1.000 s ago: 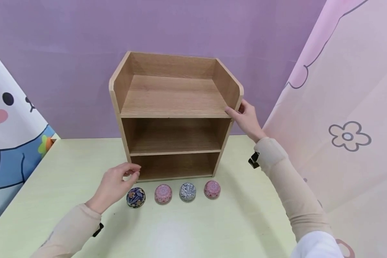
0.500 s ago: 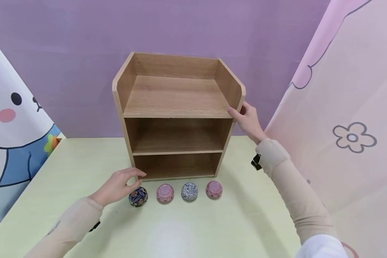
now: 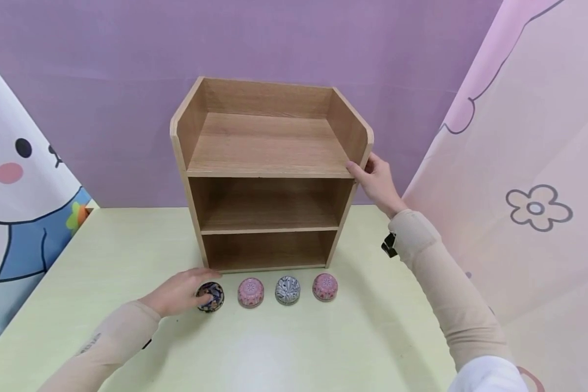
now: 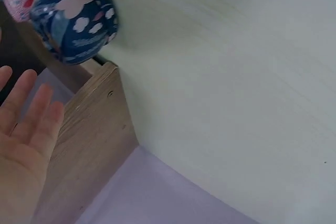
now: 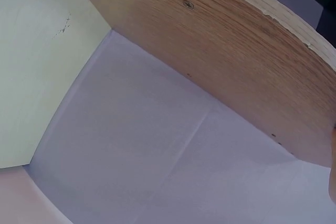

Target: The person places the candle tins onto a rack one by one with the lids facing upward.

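My left hand (image 3: pixel 181 292) is at a dark blue patterned round tin (image 3: pixel 214 294), with the thumb over its near side and the fingers past its far side. In the left wrist view those fingers (image 4: pixel 39 114) are fairly straight, and the blue tin (image 4: pixel 79 22) shows apart from them. My right hand (image 3: pixel 379 185) grips the right side panel of a wooden shelf (image 3: pixel 262 175), thumb at the front edge and fingers behind. Two pink tins, one left (image 3: pixel 251 293) and one right (image 3: pixel 325 287), stand in the row with a black-and-white tin (image 3: pixel 287 290).
The shelf has an open top and two compartments below, standing against a purple backdrop (image 3: pixel 284 43). A pale table (image 3: pixel 274 348) lies under everything. Printed cloths hang at the left (image 3: pixel 29 190) and right (image 3: pixel 519 152).
My left hand has moved down from above the dark blue tin to around it. The right hand keeps its grip on the shelf. The head view has shifted slightly.
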Demonstrator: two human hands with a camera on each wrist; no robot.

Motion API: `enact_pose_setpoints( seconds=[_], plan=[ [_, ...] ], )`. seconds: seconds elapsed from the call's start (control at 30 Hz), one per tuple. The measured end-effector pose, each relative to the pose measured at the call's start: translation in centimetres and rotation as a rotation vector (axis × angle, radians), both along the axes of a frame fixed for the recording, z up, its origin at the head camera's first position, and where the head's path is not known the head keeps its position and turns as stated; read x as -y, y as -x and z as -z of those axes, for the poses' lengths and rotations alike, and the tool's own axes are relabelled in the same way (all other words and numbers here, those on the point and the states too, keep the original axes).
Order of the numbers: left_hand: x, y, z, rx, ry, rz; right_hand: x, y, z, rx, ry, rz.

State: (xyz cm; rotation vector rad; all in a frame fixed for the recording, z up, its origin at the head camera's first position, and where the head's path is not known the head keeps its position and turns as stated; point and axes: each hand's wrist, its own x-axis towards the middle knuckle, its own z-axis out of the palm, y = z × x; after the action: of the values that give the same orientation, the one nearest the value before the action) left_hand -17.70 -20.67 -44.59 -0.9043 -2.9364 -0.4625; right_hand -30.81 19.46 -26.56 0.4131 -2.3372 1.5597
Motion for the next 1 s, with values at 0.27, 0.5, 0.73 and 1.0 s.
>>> enact_pose_setpoints(
  seconds=[0.27, 0.5, 0.73, 1.0],
  plan=[
    [-0.2, 0.3, 1.8, -0.243, 0.187, 0.196, 0.0, 0.0, 0.1, -0.010, 0.005, 0.002],
    [-0.2, 0.4, 2.9, -0.302, 0.295, 0.273, 0.1, -0.1, 0.1, -0.006, -0.006, 0.002],
    [-0.4, 0.4, 3.0, -0.288, 0.364, 0.291, 0.0, 0.0, 0.3, -0.005, -0.009, 0.007],
    [-0.8, 0.9, 3.5, -0.417, 0.490, 0.348, 0.1, 0.0, 0.2, -0.004, -0.019, 0.003]
  ],
)
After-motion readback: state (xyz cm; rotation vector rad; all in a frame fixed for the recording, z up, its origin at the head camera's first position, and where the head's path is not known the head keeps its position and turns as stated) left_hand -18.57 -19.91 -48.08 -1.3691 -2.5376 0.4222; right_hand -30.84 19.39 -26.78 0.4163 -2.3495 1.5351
